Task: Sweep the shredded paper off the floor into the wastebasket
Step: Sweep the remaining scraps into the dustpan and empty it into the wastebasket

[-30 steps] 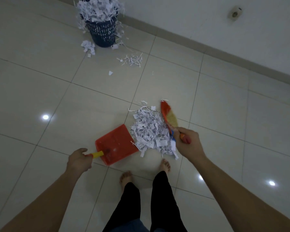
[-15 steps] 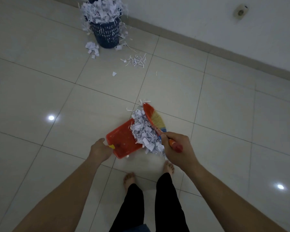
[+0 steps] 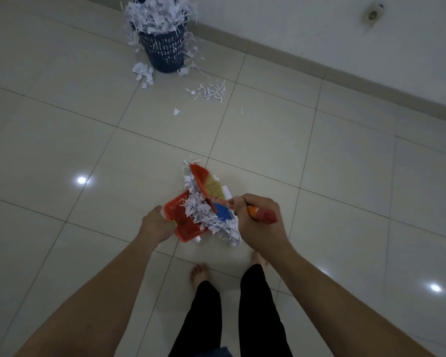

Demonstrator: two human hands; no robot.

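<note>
- We see a heap of shredded paper (image 3: 206,215) packed between our two hands, lying partly on the red dustpan (image 3: 177,215) and spilling over its right edge onto the floor (image 3: 88,140).
- Our right hand (image 3: 258,222) has its fingers curled round the orange handle of a hand brush (image 3: 209,188); the brush head rests against the right side of the heap, its pale bristles turned away from the paper.
- Our left hand (image 3: 156,224) is closed on the dustpan's yellow handle, of which only a small tip shows, just left of the heap.
- The dark wastebasket (image 3: 165,51) stands well beyond both hands by the wall, heaped over its rim with shreds.
- More loose shreds (image 3: 209,91) lie on the tiles near the basket's foot and between it and our hands.
- Below our hands are our bare feet (image 3: 198,274) and dark trouser legs.
- A wall socket (image 3: 372,14) sits far ahead of the right hand.
</note>
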